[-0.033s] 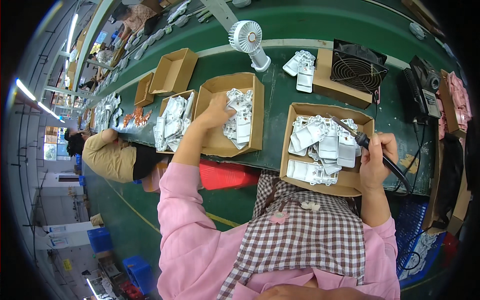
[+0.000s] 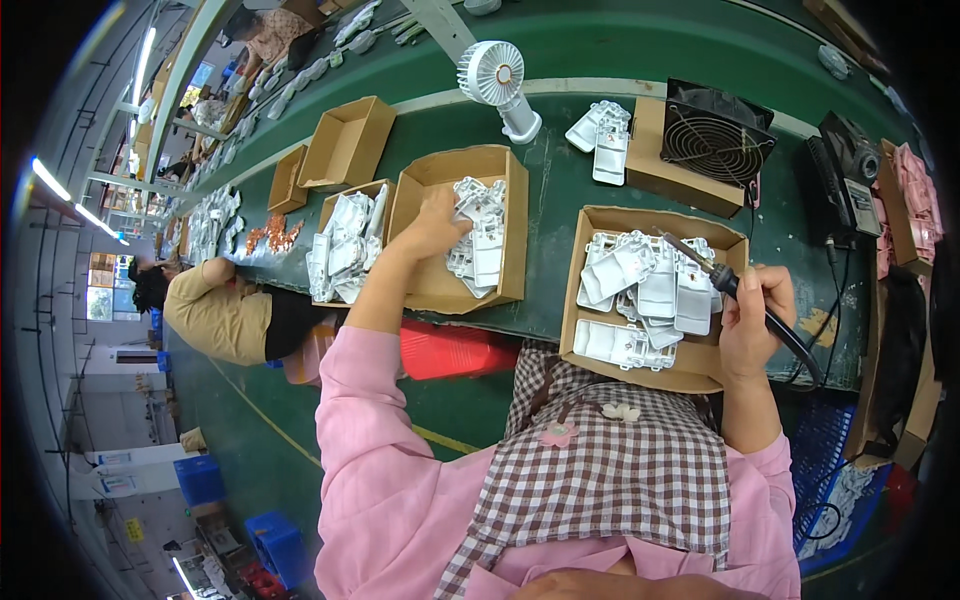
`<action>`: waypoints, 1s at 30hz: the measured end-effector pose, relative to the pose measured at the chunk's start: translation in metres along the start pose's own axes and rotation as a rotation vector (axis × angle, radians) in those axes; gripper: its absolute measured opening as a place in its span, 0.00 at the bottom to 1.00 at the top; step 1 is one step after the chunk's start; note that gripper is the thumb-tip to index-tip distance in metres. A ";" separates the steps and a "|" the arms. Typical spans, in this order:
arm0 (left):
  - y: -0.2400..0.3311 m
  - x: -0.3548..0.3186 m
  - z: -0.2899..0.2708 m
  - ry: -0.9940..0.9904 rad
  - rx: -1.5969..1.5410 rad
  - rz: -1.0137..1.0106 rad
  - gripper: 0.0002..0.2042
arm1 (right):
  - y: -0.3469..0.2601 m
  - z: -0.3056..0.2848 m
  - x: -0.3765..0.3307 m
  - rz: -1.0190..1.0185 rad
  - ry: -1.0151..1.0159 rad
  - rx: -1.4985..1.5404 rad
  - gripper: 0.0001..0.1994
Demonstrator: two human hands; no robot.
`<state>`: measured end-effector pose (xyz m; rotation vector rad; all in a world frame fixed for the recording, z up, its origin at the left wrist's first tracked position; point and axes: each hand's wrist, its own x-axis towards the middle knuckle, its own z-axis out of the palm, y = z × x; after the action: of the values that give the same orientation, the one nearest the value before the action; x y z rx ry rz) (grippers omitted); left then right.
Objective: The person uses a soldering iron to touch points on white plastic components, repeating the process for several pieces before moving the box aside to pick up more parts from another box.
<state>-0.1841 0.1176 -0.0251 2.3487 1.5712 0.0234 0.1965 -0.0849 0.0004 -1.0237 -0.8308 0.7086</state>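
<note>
My left hand (image 2: 436, 228) reaches into a cardboard box (image 2: 516, 235) left of centre. Its thumb and fingers close on the edge of a white plastic casing (image 2: 466, 212) at the left side of a pile; some fingertips are hidden. My right hand (image 2: 757, 315) grips a soldering iron (image 2: 722, 277) by its black handle. The iron's thin metal tip points to the upper left, over a second cardboard box (image 2: 648, 218). Several white casings (image 2: 656, 290) lie stacked in that box, some with small copper-coloured spots. I cannot tell whether the tip touches one.
A white handheld fan (image 2: 497, 80) stands at the back. Beyond the right box are loose white casings (image 2: 611, 150), a black fan (image 2: 718, 135) and a dark soldering station (image 2: 848, 175). Another box of casings (image 2: 350, 240) adjoins the left box. A person (image 2: 222, 310) sits at left.
My left hand has shifted very slightly at the pile's edge. My right hand and the soldering iron have stayed in place.
</note>
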 end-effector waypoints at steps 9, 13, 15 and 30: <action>0.013 -0.030 -0.055 -0.106 -1.326 -0.394 0.17 | 0.001 0.000 0.001 0.002 0.001 -0.042 0.09; 0.050 -0.055 -0.035 -0.177 -1.326 -0.416 0.17 | 0.001 0.001 0.003 -0.009 -0.014 -0.045 0.09; 0.067 -0.059 -0.012 -0.178 -1.258 -0.391 0.19 | 0.001 0.002 0.003 -0.004 -0.013 -0.044 0.09; 0.025 -0.031 -0.006 0.095 -1.730 -0.137 0.22 | 0.001 -0.002 0.000 -0.019 0.011 0.026 0.08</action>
<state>-0.1753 0.0827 -0.0077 0.8392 0.8997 0.9957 0.1977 -0.0852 -0.0015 -0.9948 -0.8186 0.6951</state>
